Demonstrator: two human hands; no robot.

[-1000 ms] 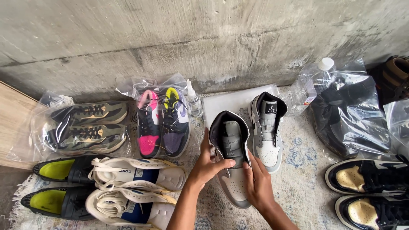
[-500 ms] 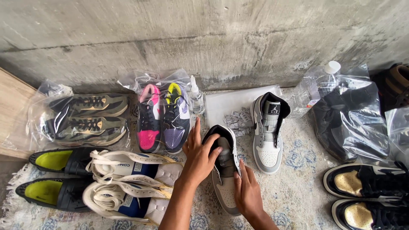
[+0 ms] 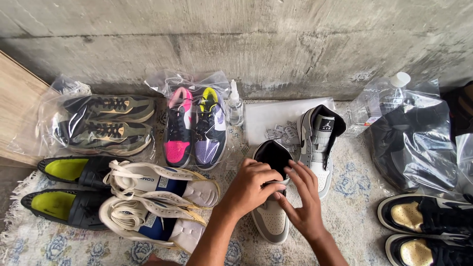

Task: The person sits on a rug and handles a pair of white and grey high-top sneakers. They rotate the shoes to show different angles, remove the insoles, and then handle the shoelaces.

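Both hands on one grey-and-white high-top leather sneaker (image 3: 272, 197), lying on patterned floral rug (image 3: 354, 197), toe toward wearer, collar toward concrete wall (image 3: 246, 44). Left hand (image 3: 251, 189) curled over tongue, right hand (image 3: 303, 202) flat against side, fingers spread. Matching sneaker (image 3: 318, 143) just right.

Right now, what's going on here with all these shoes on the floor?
A person kneels over a patterned rug by a concrete wall, both hands on a grey and white high-top sneaker. The left hand covers its collar and tongue; the right hand rests against its side. Its mate stands just beyond. Around them lie bagged sneakers, a cream pair and a small clear bottle.
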